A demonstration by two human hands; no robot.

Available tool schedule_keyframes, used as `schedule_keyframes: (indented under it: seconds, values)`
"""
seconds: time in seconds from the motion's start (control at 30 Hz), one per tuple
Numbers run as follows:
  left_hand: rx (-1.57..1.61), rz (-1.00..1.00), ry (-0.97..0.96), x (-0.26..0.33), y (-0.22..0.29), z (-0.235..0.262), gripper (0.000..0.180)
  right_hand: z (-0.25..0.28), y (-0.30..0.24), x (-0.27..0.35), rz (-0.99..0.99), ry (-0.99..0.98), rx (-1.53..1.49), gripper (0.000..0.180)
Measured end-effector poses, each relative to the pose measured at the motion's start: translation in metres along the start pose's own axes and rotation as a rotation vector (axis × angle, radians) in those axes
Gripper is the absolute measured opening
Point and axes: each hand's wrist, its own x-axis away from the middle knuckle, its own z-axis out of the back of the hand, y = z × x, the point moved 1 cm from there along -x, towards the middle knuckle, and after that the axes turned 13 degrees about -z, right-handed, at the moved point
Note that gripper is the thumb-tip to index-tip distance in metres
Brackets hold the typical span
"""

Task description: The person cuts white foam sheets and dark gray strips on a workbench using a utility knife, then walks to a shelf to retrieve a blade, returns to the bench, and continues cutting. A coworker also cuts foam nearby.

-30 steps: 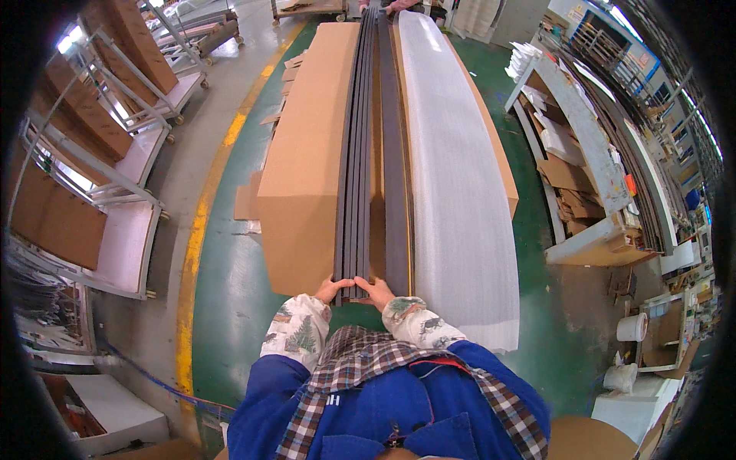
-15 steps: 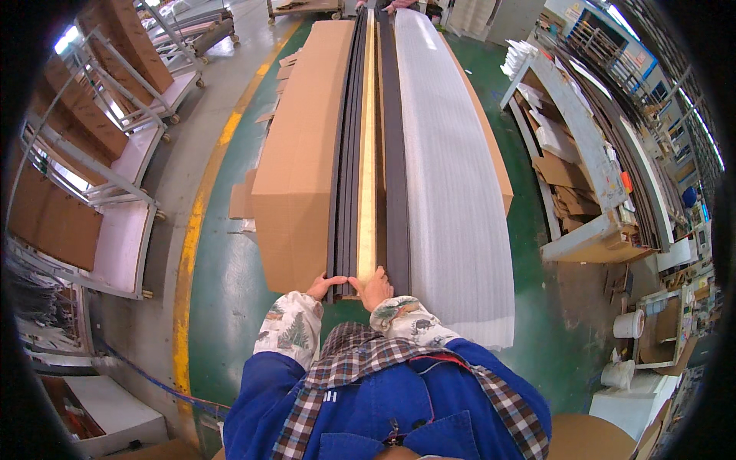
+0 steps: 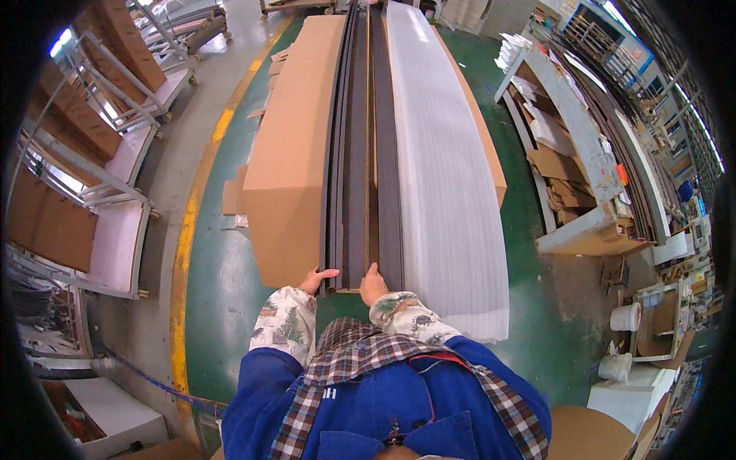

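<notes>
Long dark strips run away from me, lying lengthwise between a brown cardboard box [image 3: 287,161] and a white foam sheet [image 3: 452,184]. My left hand [image 3: 316,280] is at the near end of the narrow dark strips [image 3: 332,176], thumb across their top and fingers down the outer side. A wider dark plank [image 3: 355,176] with a thin gold edge lies beside them. Closed round this plank's near right corner is my right hand [image 3: 373,285], its thumb pointing forward and its fingertips hidden. Another dark plank [image 3: 389,192] borders the foam, right of a narrow gap.
Wheeled racks [image 3: 123,215] with brown panels stand left, past a yellow floor line [image 3: 182,261]. A grey-framed rack [image 3: 571,153] with cardboard scraps and long strips stands right. White buckets [image 3: 625,317] sit at lower right. Part of another person shows at the far end.
The broad gold face between the dark strips has given way to a dark face with a thin gold edge. My hands have moved slightly apart, the left thumb now lying across the strips.
</notes>
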Motion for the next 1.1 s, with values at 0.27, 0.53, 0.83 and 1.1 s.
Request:
schedule_keyframes:
  seconds: [0.27, 0.53, 0.83, 1.1]
  values:
    - [0.091, 0.023, -0.075, -0.003, -0.007, 0.014, 0.035, -0.033, -0.023, 0.004, 0.361, 0.211, -0.257, 0.052]
    - [0.031, 0.013, -0.128, 0.002, -0.003, 0.037, 0.027, -0.066, -0.044, -0.051, 0.239, -0.271, -0.527, 0.064]
    - [0.105, 0.257, -0.104, 0.016, 0.01, 0.052, 0.035, -0.053, -0.047, -0.042, 0.037, -0.436, -0.556, 0.098]
    - [0.092, 0.218, -0.113, 0.026, 0.01, 0.071, 0.036, -0.095, -0.042, -0.08, 0.03, -0.48, -0.312, 0.069]
